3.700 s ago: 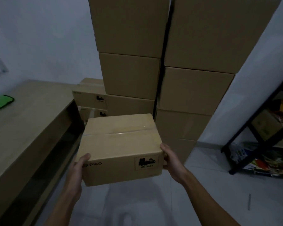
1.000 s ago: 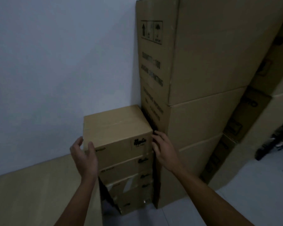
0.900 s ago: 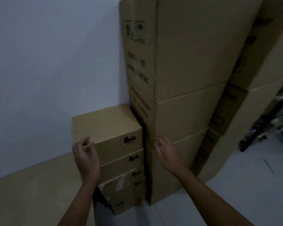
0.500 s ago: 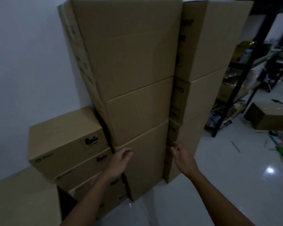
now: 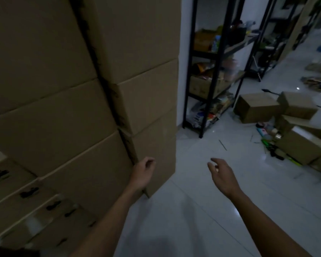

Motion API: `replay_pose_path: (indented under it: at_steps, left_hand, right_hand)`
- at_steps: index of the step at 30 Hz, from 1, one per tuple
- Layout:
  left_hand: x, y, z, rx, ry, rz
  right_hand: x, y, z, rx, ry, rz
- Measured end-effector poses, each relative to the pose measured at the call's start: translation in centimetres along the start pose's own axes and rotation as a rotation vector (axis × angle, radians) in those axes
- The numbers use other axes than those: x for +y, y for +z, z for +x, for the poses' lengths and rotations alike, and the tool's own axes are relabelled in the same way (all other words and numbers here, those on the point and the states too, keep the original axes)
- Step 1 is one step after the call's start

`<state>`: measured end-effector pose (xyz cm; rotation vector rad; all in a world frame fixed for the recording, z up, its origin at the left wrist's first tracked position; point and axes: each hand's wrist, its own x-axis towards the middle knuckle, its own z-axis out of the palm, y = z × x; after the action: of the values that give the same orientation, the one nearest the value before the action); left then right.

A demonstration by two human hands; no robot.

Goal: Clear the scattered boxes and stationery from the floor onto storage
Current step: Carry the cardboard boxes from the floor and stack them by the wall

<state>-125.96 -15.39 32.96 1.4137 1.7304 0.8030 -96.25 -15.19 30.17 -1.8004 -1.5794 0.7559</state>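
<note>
My left hand (image 5: 144,172) hangs in front of the tall stack of big cardboard boxes (image 5: 67,108), its fingers loosely curled and holding nothing. My right hand (image 5: 223,176) floats over the white tile floor (image 5: 202,210), also relaxed and holding nothing. The small box stack (image 5: 17,201) with black labels stands at the lower left. On the floor at the right lie scattered cardboard boxes (image 5: 256,107) and a litter of stationery (image 5: 267,138). A thin pencil-like stick (image 5: 222,145) lies on the tiles between me and them.
A black metal shelf rack (image 5: 210,71) holding boxes and colourful packets stands against the wall beyond the big stack. A second rack (image 5: 263,34) stands further back. Open floor stretches ahead of my right hand toward the scattered boxes.
I set the carried box on the small stack by the wall and let go. My view has since swung right, and both hands have come away from the boxes.
</note>
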Motion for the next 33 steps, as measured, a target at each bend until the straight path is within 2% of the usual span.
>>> replay_pose_path:
  at_steps: [7,16,25,33]
  left_hand:
    - [6.3,11.1,6.0,-0.099,-0.001,0.100]
    - [15.7,25.7,18.9,-0.406,0.164,0.276]
    - [29.3,38.0,29.3,-0.478,0.274,0.304]
    - [38.8,51.7,36.6,-0.469,0.353,0.277]
  right_hand:
    - [7.7,-8.2,6.7,0.031,0.112,-0.061]
    - [16.4,-18.9,17.6,0.007,0.181,-0.198]
    - [24.9,-30.0,27.3,0.128,0.378,-0.178]
    - [34.7,-38.8,35.8,0.173,0.417,-0.164]
